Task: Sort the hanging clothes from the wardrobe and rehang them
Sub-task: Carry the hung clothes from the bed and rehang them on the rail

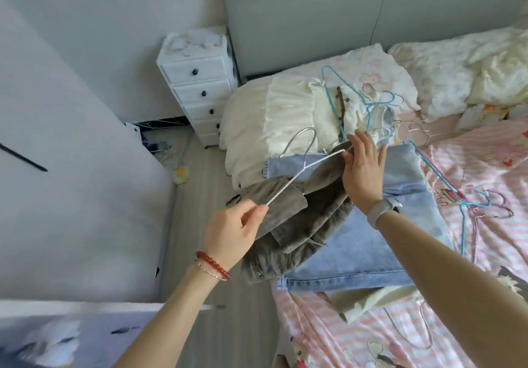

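Bedroom: floor strip at left, bed (471, 167) right. Left hand (231, 232) pinches white hanger (308, 165) end over bed's left edge. Grey trousers (300, 225) overhang that edge atop blue jeans (400, 225); right hand (363, 167), fingers straight, steadies far end, likely for threading. Loose teal hangers (445, 179) crowd the right; floor side gives room.

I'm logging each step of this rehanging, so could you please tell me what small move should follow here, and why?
Probably draw the white wire hanger clear of the grey-green trousers. The left hand pinches one end of it, while the right hand touches its other end above the trousers, which lie folded on the light blue jeans.
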Available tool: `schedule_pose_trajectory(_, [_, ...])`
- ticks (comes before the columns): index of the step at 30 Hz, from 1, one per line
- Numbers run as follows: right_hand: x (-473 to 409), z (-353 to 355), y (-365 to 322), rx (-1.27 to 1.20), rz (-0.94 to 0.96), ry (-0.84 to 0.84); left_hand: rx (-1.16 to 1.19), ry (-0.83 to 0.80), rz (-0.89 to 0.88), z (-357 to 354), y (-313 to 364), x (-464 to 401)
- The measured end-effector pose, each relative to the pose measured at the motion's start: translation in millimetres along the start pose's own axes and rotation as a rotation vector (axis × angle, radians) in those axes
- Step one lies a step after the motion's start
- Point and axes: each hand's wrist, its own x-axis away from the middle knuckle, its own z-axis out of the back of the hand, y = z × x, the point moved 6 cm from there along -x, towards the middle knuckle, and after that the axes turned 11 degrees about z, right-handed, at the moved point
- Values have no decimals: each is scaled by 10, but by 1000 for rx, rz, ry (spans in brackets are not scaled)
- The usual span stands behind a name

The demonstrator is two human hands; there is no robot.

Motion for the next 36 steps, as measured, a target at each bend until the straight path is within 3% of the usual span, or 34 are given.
schedule_pose_trajectory(10, [399,318,-1259,-100,212,113,223,110,73,1002,-103,1006])
schedule_pose_trajectory(16, [1046,277,-1920,-60,401,16,249,159,220,1441,-532,1925])
schedule_pose_trajectory(19, [1404,155,-2318,-72,564,-113,213,236,339,1717,-930,2421])
schedule_pose_trajectory(25, [2227,-88,-3178,-227,931,-398,-19,549,516,2157,-1686,3589])
schedule_pose_trajectory(33, [3397,-166,-4573,-429,1399,-655,-280,1060,683,2775,-2002,5107])
schedule_pose_trajectory(36, [3687,-113,-5145,-592,1449,-754,-265,1245,803,3070,-2093,5593])
